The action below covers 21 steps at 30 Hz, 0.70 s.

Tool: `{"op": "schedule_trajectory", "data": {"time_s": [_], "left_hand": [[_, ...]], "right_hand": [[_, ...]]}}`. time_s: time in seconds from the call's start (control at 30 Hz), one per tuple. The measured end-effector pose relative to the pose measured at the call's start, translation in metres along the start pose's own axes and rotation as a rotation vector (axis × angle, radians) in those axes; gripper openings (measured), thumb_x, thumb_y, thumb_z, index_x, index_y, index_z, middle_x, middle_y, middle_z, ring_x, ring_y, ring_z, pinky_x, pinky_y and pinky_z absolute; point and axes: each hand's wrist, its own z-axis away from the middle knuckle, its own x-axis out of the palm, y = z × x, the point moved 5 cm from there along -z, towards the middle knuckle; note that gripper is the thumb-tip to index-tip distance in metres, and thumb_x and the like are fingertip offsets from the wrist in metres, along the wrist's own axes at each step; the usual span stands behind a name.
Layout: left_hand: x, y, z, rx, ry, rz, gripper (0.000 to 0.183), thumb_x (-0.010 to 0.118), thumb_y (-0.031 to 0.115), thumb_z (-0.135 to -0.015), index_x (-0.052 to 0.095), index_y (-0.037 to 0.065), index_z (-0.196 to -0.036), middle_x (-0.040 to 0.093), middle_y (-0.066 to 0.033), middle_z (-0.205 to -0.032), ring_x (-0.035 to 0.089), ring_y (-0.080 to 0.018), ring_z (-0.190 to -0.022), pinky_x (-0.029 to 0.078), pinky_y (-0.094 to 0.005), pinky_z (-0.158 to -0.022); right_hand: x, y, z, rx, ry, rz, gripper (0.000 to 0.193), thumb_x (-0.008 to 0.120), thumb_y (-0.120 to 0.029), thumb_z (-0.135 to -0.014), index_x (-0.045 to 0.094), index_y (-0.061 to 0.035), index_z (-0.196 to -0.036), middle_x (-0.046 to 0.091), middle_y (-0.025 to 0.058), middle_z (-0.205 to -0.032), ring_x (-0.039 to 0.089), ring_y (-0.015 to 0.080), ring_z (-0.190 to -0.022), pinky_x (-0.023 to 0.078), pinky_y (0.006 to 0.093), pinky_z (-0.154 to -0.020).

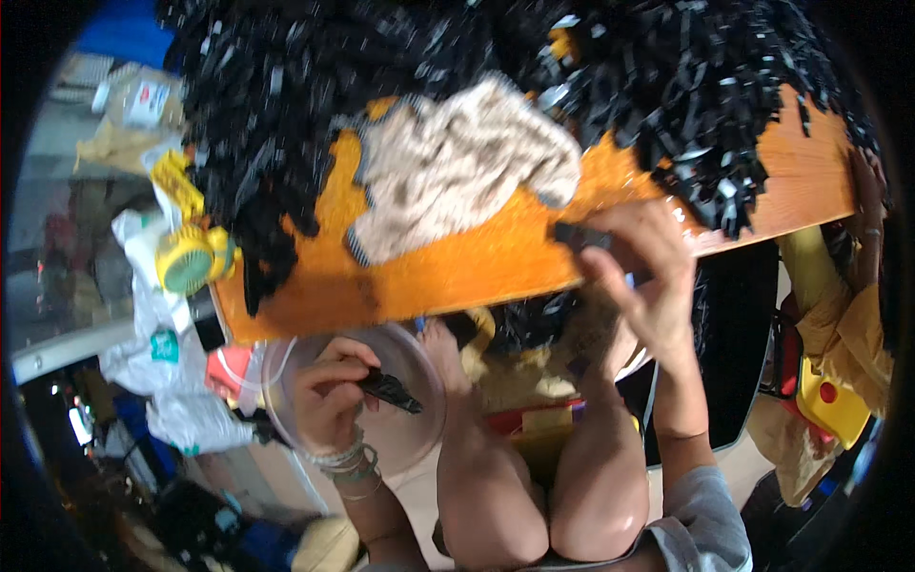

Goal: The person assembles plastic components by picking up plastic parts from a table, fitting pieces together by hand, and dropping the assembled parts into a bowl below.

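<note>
My left hand (pixel 329 396) is closed on a thin, flat black piece (pixel 393 391) with a tapering end, above a clear plastic tub (pixel 434 434) beside my leg. Over the front of the orange wooden table (pixel 457 272), my right hand (pixel 653 267) pinches a small dark block-like piece (pixel 579 235) between thumb and fingers. Blur hides its exact kind. A crumpled pale cloth (pixel 457 162) with a dark edge lies on the table between the hands. Behind it spreads a large heap of small black strips (pixel 381 57).
A yellow-green fan-like device (pixel 189 262) and white plastic bags (pixel 195 415) are at the left. Below the table, more black pieces (pixel 534 324) lie between my legs. At the right are another person's arm (pixel 867 229) and a yellow stool (pixel 834 405).
</note>
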Motion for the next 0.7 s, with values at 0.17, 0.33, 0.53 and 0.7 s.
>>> {"op": "schedule_trajectory", "data": {"time_s": [0.17,0.33,0.53,0.7], "left_hand": [[-0.108,-0.083,0.08,-0.23,0.572,0.075,0.016,0.068,0.005,-0.087,0.069,-0.008,-0.096,0.067,-0.0189,-0.104,0.066,-0.0204,-0.069,0.055,-0.0288,-0.057],[-0.173,-0.141,0.119,-0.328,0.885,-0.249,0.022,0.072,0.006,-0.086,0.068,-0.004,-0.104,0.069,-0.0108,-0.096,0.068,-0.0202,-0.077,0.059,-0.0294,-0.069],[-0.191,-0.173,0.121,-0.403,0.927,-0.379,0.024,0.076,0.002,-0.08,0.069,-0.003,-0.102,0.069,-0.0079,-0.095,0.066,-0.0171,-0.082,0.055,-0.027,-0.075],[-0.188,-0.173,0.118,-0.099,0.835,-0.483,0.025,0.077,0.0,-0.077,0.069,-0.001,-0.101,0.068,-0.0052,-0.094,0.063,-0.0134,-0.084,0.049,-0.0241,-0.076]], "right_hand": [[-0.003,-0.003,-0.002,0.061,0.03,0.028,0.025,0.078,-0.004,-0.074,0.068,0.0008,-0.096,0.065,0.0103,-0.094,0.058,0.0269,-0.088,0.046,0.0344,-0.082],[0.002,-0.001,0.001,0.005,0.031,0.077,0.023,0.076,-0.003,-0.075,0.067,0.0012,-0.096,0.065,0.0105,-0.094,0.058,0.026,-0.088,0.046,0.0329,-0.08],[0.002,-0.003,0.002,0.002,0.042,0.092,0.023,0.077,-0.004,-0.075,0.066,0.0007,-0.095,0.064,0.0098,-0.092,0.057,0.0257,-0.087,0.045,0.0327,-0.079],[0.002,-0.003,0.001,-0.014,0.044,0.083,0.023,0.077,-0.005,-0.075,0.066,0.0004,-0.095,0.064,0.0098,-0.092,0.057,0.0258,-0.087,0.045,0.0331,-0.079]]}}
